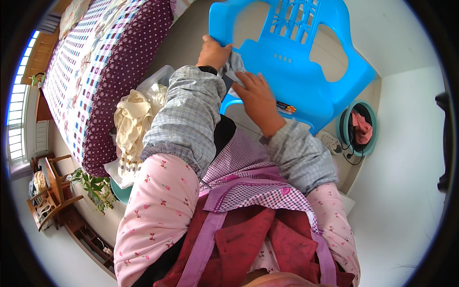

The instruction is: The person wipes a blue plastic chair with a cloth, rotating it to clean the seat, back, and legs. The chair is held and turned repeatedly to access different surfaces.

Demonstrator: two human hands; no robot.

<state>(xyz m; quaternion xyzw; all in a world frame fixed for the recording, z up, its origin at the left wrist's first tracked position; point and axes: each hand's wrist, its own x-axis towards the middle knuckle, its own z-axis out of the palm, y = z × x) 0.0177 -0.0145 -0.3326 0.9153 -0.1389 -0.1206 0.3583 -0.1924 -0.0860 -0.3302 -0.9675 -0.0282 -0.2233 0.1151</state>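
A blue plastic armchair (294,68) with a slatted, patterned back stands in front of me. My left hand (214,53) is at the chair's left arm, its thumb and fingers closed around the arm's edge. A light grey cloth (235,66) hangs between my hands, beside the seat. My right hand (256,98), slightly blurred, lies over the cloth's lower end near the seat's front left edge; whether its fingers grip the cloth is hidden. A sticker (285,107) is on the seat's front edge.
On the left is a bed with a dotted purple skirt (118,75). Cream clothing (132,118) lies in a plastic bag beside it. A teal basin (373,125) with a pink cloth, white sneakers (328,141) and a black cable are by the right wall. Potted plants (93,188) stand lower left.
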